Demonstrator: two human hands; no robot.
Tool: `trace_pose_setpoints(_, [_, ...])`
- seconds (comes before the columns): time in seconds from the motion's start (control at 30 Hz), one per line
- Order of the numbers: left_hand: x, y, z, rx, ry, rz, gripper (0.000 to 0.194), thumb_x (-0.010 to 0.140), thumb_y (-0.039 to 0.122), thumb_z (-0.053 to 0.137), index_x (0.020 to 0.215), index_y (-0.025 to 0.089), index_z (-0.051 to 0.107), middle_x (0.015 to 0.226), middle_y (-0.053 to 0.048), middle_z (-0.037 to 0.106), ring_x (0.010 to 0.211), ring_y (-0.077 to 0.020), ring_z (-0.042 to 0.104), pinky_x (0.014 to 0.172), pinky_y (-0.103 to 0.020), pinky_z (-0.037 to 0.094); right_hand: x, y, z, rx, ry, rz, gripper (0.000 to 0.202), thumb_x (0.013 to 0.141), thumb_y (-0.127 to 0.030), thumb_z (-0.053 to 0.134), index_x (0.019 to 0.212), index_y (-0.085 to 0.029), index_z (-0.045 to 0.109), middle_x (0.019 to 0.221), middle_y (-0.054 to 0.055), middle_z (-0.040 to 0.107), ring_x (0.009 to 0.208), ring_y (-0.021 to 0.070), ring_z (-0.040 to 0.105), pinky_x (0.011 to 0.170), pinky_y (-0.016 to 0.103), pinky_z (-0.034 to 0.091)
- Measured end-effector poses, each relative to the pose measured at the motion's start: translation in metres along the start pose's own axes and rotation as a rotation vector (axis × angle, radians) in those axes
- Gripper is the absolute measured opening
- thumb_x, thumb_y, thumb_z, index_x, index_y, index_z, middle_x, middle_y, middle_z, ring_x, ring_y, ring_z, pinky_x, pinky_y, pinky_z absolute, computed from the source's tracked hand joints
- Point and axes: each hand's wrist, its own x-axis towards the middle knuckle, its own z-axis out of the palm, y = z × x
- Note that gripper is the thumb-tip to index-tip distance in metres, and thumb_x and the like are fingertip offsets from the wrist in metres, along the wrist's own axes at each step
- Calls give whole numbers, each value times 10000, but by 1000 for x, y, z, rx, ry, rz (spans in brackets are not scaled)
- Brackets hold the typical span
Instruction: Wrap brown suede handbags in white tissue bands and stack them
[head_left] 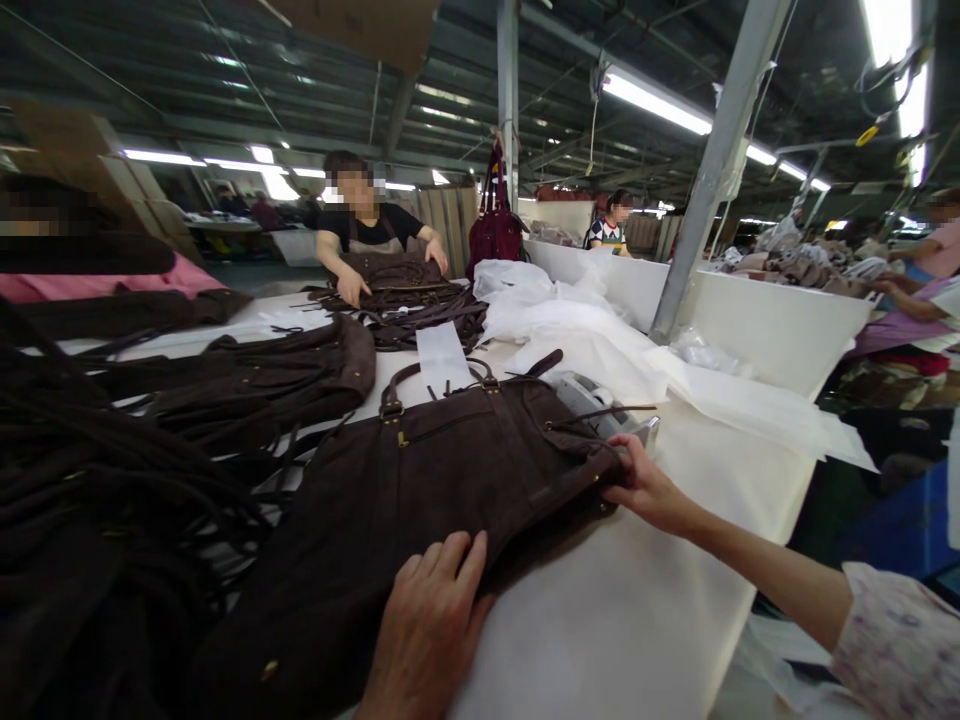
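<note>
A dark brown handbag (450,470) lies on its side on the white table (675,590), with its two handles (405,378) pointing away from me. Brass-coloured fittings and a zipped pocket show on its upper side. My right hand (641,485) pinches the bag's right-hand corner between thumb and fingers. Across the bag's near edge rests my left hand (431,615), fingers stretched out over the fabric and the thumb at the edge. Just beyond the bag, a white paper slip (441,358) stands near the handles, and a grey metal object (592,400) is partly hidden behind it.
More dark brown bags (300,375) with long straps are heaped to the left. White sheets (585,325) lie at the back beside a metal post (712,170). Opposite, a co-worker (364,225) handles bags. A maroon bag (496,225) hangs from another post.
</note>
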Motion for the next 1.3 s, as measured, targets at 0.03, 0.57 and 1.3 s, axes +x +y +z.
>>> trace_pose_setpoints(0.03, [-1, 0, 1, -2, -1, 6, 461, 828, 190, 603, 1283, 177, 535, 1206, -113, 580, 1003, -260, 547, 858, -408, 413, -1, 4, 4, 23, 35, 17, 609, 704, -257, 664, 1165, -272, 266, 958, 17, 616, 845, 216, 635, 744, 364, 547])
trace_pose_setpoints(0.57, [57, 44, -34, -63, -157, -53, 132, 813, 311, 644, 880, 201, 618, 946, -56, 562, 876, -253, 525, 734, -381, 430, -21, -5, 3, 252, 110, 395, 649, 587, -152, 663, 1178, -258, 418, 946, -8, 635, 740, 183, 625, 562, 282, 515])
trace_pose_setpoints(1.3, [89, 70, -28, -165, -147, 131, 532, 841, 215, 583, 1358, 205, 461, 1076, -66, 553, 936, -233, 523, 788, -383, 474, -30, 19, 8, 238, 249, 161, 784, 617, -136, 695, 1332, -259, 398, 1233, 35, 592, 1151, 256, 537, 981, 411, 453])
